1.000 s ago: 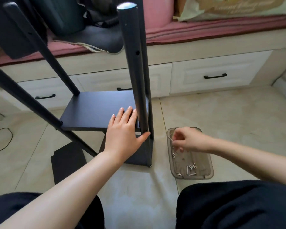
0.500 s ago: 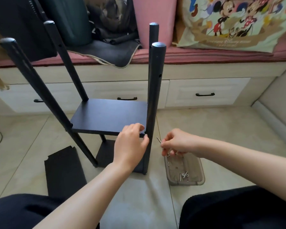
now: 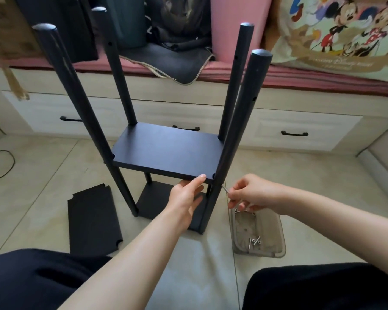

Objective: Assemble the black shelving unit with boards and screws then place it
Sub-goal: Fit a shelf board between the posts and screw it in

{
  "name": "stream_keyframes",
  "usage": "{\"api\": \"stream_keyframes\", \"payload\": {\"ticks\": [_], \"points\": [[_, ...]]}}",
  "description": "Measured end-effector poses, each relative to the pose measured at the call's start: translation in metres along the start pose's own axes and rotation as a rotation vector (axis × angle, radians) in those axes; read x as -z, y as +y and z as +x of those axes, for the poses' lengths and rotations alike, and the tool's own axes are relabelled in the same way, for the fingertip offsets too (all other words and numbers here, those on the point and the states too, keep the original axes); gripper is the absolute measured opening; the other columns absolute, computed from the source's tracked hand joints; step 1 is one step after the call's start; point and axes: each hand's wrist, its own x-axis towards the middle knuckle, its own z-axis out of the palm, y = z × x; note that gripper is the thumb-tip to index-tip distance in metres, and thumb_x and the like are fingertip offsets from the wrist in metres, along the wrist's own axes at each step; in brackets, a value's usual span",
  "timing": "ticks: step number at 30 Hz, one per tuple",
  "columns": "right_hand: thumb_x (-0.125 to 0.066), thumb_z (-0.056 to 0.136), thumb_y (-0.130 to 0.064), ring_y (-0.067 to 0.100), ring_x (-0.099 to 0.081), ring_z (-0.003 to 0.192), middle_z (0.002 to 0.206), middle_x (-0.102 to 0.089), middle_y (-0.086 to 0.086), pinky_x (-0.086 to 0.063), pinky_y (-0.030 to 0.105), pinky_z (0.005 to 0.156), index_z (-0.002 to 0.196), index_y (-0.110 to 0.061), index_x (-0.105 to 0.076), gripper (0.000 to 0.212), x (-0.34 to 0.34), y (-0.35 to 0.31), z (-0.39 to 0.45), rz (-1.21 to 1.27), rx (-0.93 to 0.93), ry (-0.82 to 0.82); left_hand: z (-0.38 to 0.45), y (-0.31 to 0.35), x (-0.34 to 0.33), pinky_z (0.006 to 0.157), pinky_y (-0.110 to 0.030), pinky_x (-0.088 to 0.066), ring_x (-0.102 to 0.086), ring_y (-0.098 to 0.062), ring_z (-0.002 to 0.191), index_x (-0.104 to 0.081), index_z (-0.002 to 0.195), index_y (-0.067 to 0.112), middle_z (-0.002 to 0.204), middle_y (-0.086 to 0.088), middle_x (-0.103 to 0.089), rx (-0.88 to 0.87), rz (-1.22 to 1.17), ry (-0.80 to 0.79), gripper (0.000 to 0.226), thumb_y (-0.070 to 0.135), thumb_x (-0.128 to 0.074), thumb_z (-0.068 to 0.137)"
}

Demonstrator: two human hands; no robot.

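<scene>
The black shelving unit (image 3: 166, 151) stands on the tiled floor, with several upright poles, a middle board and a bottom board (image 3: 157, 198). My left hand (image 3: 185, 195) grips the front edge of the middle board near the front right pole (image 3: 238, 139), thumb on top, fingers underneath. My right hand (image 3: 250, 193) pinches a silver screw (image 3: 225, 188), its tip close to that pole at board height. A loose black board (image 3: 93, 220) lies flat on the floor to the left.
A clear plastic tray (image 3: 276, 249) with a few screws sits on the floor at my right. White drawers (image 3: 300, 130) under a pink-cushioned bench run along the back. A black cable (image 3: 7, 166) curves at far left. My knees fill the bottom corners.
The view rose to show all the pole tops. My left hand slid from the pole to the middle board's front edge. My right hand lifted a screw from the tray toward the front right pole.
</scene>
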Motion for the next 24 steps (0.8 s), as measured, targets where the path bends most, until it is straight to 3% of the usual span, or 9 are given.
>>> {"api": "stream_keyframes", "payload": {"ticks": [5, 7, 11, 15, 20, 24], "points": [[-0.056, 0.099, -0.018, 0.008, -0.056, 0.055, 0.081, -0.076, 0.002, -0.048, 0.019, 0.053, 0.098, -0.007, -0.062, 0.013, -0.003, 0.001, 0.001, 0.062, -0.024, -0.027, 0.003, -0.002, -0.002, 0.104, -0.036, -0.047, -0.068, -0.023, 0.112, -0.067, 0.111, 0.006, 0.114, -0.010, -0.074, -0.015, -0.039, -0.155, 0.020, 0.015, -0.069, 0.093], [-0.056, 0.099, -0.016, 0.010, -0.057, 0.058, 0.082, -0.074, 0.006, -0.049, 0.018, 0.052, 0.098, -0.005, -0.061, 0.012, -0.004, 0.001, 0.001, 0.105, -0.028, -0.032, 0.002, -0.004, -0.003, 0.097, -0.033, -0.053, -0.069, -0.026, 0.110, -0.066, 0.111, 0.004, 0.115, -0.015, -0.072, -0.033, -0.067, -0.182, 0.018, 0.009, -0.066, 0.094], [-0.056, 0.099, -0.012, 0.011, -0.056, 0.058, 0.082, -0.072, 0.009, -0.049, 0.018, 0.051, 0.097, -0.003, -0.061, 0.011, -0.002, 0.000, 0.001, 0.166, -0.041, -0.046, 0.001, -0.004, -0.005, 0.080, -0.025, -0.057, -0.073, -0.024, 0.101, -0.065, 0.111, 0.002, 0.105, -0.012, -0.075, -0.034, -0.083, -0.184, 0.017, 0.010, -0.065, 0.095], [-0.056, 0.099, -0.011, 0.011, -0.054, 0.056, 0.076, -0.071, 0.009, -0.049, 0.017, 0.048, 0.094, -0.002, -0.061, 0.012, 0.000, -0.001, 0.001, 0.221, -0.056, -0.041, 0.000, -0.002, -0.007, 0.085, -0.027, -0.055, -0.071, -0.024, 0.106, -0.064, 0.117, 0.001, 0.111, -0.013, -0.074, -0.015, -0.046, -0.171, 0.026, 0.015, -0.065, 0.096], [-0.057, 0.099, -0.012, 0.011, -0.055, 0.053, 0.078, -0.070, 0.011, -0.049, 0.017, 0.048, 0.087, -0.003, -0.061, 0.016, -0.005, -0.003, 0.003, 0.281, -0.056, -0.021, -0.003, -0.001, -0.011, 0.076, -0.023, -0.052, -0.072, -0.020, 0.103, -0.068, 0.114, 0.006, 0.109, -0.009, -0.075, -0.003, -0.042, -0.160, 0.023, 0.021, -0.065, 0.097], [-0.058, 0.099, -0.013, 0.012, -0.054, 0.056, 0.076, -0.068, 0.011, -0.049, 0.019, 0.050, 0.095, -0.001, -0.060, 0.013, -0.009, -0.004, 0.009, 0.334, -0.046, 0.038, -0.002, 0.000, -0.011, 0.083, -0.026, -0.051, -0.072, -0.019, 0.102, -0.069, 0.109, 0.010, 0.106, -0.006, -0.076, -0.004, -0.033, -0.174, 0.017, 0.022, -0.063, 0.098]]}}
